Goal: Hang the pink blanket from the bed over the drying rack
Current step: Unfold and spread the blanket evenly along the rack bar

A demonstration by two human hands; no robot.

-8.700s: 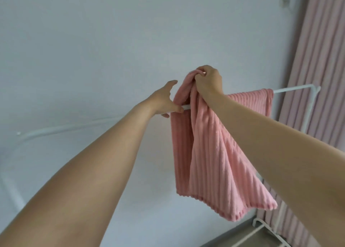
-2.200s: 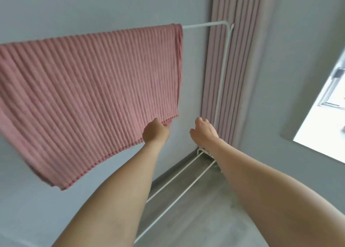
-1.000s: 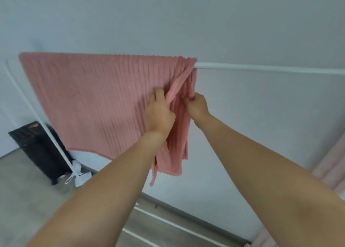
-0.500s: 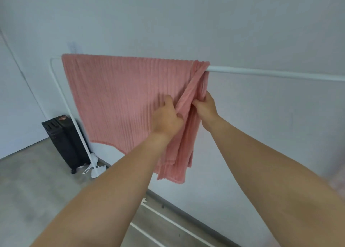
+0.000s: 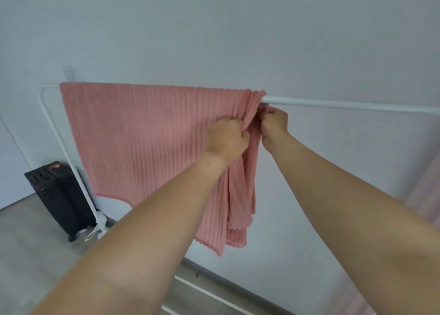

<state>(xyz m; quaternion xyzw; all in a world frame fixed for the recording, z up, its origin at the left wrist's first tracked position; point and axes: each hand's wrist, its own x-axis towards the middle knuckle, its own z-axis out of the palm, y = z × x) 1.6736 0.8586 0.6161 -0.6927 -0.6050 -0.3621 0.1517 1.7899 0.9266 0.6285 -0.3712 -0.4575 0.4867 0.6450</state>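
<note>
No brand, label or writing can be read anywhere in view; the black wheeled appliance (image 5: 59,195) by the wall carries a small reddish mark on top, too blurred to make out. The pink blanket (image 5: 147,143), a soft plush cloth with raised vertical ribs and a scalloped bottom hem, hangs over the top rail of the white drying rack (image 5: 345,105), a frame of thin round tube with a curved left corner and a left post running down to the floor. Most of the blanket lies flat and spread along the rail, while its right edge is gathered into narrow hanging folds. The left hand (image 5: 226,140) has its grip curled round a bunch of those folds, and the right hand (image 5: 273,122) pinches the same gathered edge just beneath the rail, the two hands almost touching. Compared with half a second ago, both hands have climbed closer to the rail, and the right one now sits right under the tube's bare stretch. The blanket's spread part looks unchanged. A plain pale wall stands behind, grey wood-look floor (image 5: 28,243) below, and the edge of a pink curtain (image 5: 426,191) shows at the right.
</note>
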